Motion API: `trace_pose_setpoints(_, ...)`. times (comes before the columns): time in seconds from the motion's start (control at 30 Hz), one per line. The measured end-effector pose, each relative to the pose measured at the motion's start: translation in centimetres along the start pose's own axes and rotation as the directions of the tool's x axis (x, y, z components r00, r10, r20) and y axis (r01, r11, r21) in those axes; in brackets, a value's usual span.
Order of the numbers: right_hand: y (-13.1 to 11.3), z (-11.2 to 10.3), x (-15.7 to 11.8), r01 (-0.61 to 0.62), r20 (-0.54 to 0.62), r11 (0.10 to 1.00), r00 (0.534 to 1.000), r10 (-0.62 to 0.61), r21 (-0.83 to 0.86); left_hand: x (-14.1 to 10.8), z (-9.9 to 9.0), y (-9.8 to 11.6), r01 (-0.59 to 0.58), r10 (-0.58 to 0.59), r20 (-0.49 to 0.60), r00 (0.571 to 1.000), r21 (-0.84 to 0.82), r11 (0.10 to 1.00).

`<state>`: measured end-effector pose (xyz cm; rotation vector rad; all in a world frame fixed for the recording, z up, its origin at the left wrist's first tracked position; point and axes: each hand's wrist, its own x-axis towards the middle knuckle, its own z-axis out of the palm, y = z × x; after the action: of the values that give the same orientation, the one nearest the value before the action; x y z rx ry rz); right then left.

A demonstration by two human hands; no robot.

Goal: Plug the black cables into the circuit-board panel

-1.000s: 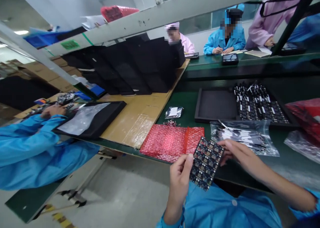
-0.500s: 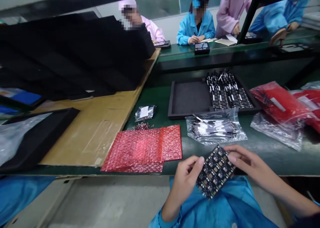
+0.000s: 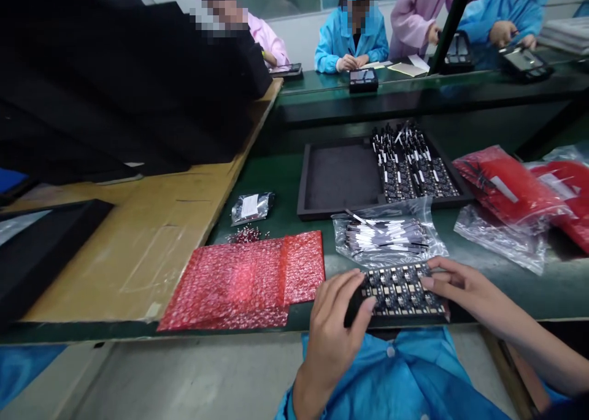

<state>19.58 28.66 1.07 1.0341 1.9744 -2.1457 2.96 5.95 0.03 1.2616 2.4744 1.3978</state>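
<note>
A black circuit board panel with rows of small components lies nearly level at the front edge of the bench. My left hand grips its left end, thumb near the front corner and fingers along the far corner. At the right end, my right hand has its thumb on the top face and fingers at the far edge. Just beyond the panel is a clear plastic bag of white-labelled black cables. Behind that stands a black foam tray, with many boards and cables in its right half.
Red bubble wrap lies to the left, with tiny loose parts and a small silvery bag behind it. Red-filled plastic bags sit at right. Cardboard covers the left side. Several people work across the bench.
The circuit board panel has turned from a tilted, diagonal pose to lie nearly level at the bench edge, both hands moving with it. The view has shifted slightly.
</note>
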Motion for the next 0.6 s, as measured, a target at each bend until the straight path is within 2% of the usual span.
trace_pose_setpoints(0.07,0.0,0.0,0.4,0.0,-0.001,1.0,1.0,0.0,-0.013,0.6,0.3,0.3,-0.125,0.117,0.073,0.99,0.108,0.986)
trace_pose_setpoints(0.17,-0.1,-0.1,0.7,0.011,0.006,0.999,1.0,-0.011,-0.038,1.5,0.7,1.0,-0.305,0.263,0.193,0.945,0.24,0.922)
trace_pose_setpoints(0.27,-0.2,-0.8,0.5,0.026,-0.017,0.998,0.999,-0.027,-0.064,2.4,0.7,1.1,-0.396,0.336,0.224,0.915,0.336,0.854)
trace_pose_setpoints(0.43,-0.3,-2.3,0.3,0.065,-0.084,0.987,0.993,-0.078,-0.145,3.2,0.5,-0.4,-0.307,0.297,0.104,0.949,0.516,0.8)
trace_pose_setpoints(0.6,0.4,-1.7,1.1,0.11,-0.096,0.955,0.985,-0.141,-0.275,3.2,0.4,-1.5,-0.235,0.259,0.042,0.965,0.573,0.785)
